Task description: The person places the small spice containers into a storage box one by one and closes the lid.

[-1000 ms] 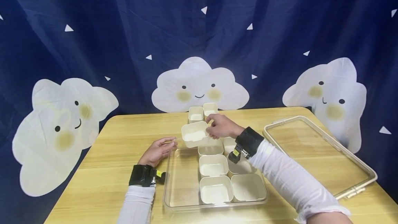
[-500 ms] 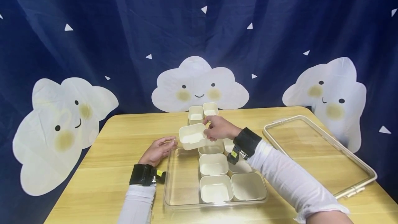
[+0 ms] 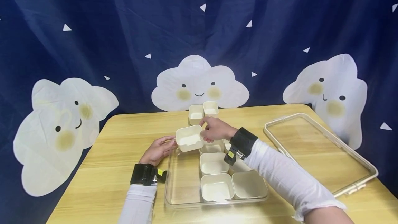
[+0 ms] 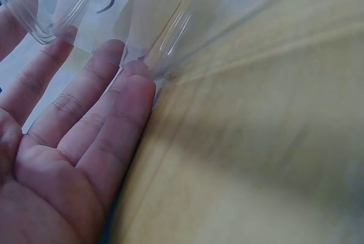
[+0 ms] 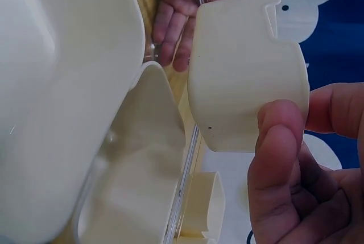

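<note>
Between thumb and fingers my right hand (image 3: 217, 129) pinches a small cream plastic bin (image 3: 189, 137) by its right end. The bin is raised and slightly tilted over the far left part of a clear plastic box (image 3: 183, 198). In the right wrist view, the bin (image 5: 244, 73) has a notch in its rim, with my thumb (image 5: 278, 141) against its side. At the box's far left corner is my left hand (image 3: 158, 150). Its fingers (image 4: 74, 104) lie nearly straight along the clear wall. Several cream bins (image 3: 217, 187) fill the box's right side; my right arm partly covers some.
Two more cream bins (image 3: 196, 114) stand near the table's far edge. On the right lies a clear lid (image 3: 326, 155) with a cream frame. Wooden tabletop (image 3: 109, 161) extends left of the box, with a blue cloud-patterned curtain (image 3: 130, 27) behind.
My right hand has brought the cream bin left and slightly nearer, towards my left hand. The left hand has stayed at the box corner.
</note>
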`<state>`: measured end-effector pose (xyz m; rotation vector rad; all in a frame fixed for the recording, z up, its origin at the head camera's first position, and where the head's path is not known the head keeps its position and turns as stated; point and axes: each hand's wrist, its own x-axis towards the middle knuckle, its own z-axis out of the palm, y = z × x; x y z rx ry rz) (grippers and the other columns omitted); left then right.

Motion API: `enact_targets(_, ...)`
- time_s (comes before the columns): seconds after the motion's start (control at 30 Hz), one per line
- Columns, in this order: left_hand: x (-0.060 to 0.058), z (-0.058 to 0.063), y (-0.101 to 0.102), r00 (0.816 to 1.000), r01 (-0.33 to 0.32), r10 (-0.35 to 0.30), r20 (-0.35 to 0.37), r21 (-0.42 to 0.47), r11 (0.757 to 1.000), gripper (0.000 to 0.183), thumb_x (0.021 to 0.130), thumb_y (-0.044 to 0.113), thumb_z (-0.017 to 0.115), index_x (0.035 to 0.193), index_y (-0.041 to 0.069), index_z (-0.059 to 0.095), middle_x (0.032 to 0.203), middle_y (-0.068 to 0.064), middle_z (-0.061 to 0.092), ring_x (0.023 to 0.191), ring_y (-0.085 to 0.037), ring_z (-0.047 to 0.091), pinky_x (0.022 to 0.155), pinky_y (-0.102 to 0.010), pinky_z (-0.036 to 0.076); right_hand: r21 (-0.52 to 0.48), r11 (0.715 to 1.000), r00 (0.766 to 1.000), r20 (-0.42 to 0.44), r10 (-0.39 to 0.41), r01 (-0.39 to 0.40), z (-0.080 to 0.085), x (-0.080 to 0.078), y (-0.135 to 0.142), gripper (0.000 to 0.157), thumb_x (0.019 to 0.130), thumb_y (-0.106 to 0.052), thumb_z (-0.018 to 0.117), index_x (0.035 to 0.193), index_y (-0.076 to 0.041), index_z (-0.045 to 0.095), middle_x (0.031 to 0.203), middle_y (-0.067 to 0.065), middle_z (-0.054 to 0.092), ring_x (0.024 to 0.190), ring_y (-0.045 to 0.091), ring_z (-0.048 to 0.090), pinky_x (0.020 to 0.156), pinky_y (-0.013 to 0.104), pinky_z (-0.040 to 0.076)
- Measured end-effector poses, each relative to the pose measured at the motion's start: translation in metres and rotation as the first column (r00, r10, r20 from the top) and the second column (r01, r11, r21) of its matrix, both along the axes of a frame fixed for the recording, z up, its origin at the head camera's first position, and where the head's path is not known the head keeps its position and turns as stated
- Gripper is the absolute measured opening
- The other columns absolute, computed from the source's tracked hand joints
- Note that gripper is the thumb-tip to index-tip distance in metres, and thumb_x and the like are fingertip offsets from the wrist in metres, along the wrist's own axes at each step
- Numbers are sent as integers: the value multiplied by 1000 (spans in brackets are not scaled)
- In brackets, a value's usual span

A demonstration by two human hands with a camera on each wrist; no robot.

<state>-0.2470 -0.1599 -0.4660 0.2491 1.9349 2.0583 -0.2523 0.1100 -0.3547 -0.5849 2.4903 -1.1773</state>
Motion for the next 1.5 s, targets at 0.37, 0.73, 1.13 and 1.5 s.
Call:
enact_targets(0.37, -3, -1, 0, 1000, -5, 5, -15, 1, 1000, 45, 102, 13, 50, 138, -11, 40, 120, -17, 63, 101, -14, 64, 91, -32, 50, -2, 1000, 1000, 30, 8, -8, -1, -3, -6, 30, 88, 1, 56, 117, 2, 49, 68, 11, 63, 59, 18, 61, 57, 30, 55)
enact_targets(0.73, -2, -1, 1, 999, 20, -21, -25, -23, 1000, 46, 103, 15, 48, 139, -11, 39, 126, -17, 59, 106, -14, 60, 99, -40, 44, -8, 1000, 997, 71, -2, 2, -8, -3, -9, 30, 89, 1, 55, 117, 2, 47, 69, 12, 63, 60, 20, 61, 59, 31, 55)
enact_targets(1.13, -1, -3, -6, 998, 47, -47, -39, -12, 999, 44, 104, 13, 46, 138, -14, 38, 117, -7, 63, 104, -12, 60, 95, -34, 47, -41, 999, 994, 107, 32, -28, -16, -5, -17, 27, 89, 1, 55, 115, 1, 46, 70, 13, 64, 60, 21, 63, 60, 32, 56)
enact_targets(1.5, -2, -4, -4, 999, 42, -41, -36, 18, 999, 42, 103, 7, 42, 139, -15, 36, 116, -8, 64, 101, -12, 62, 91, -31, 50, -9, 998, 991, 120, 59, -58, -20, -5, -19, 25, 90, -1, 54, 114, 0, 46, 71, 13, 65, 62, 24, 65, 61, 34, 57)
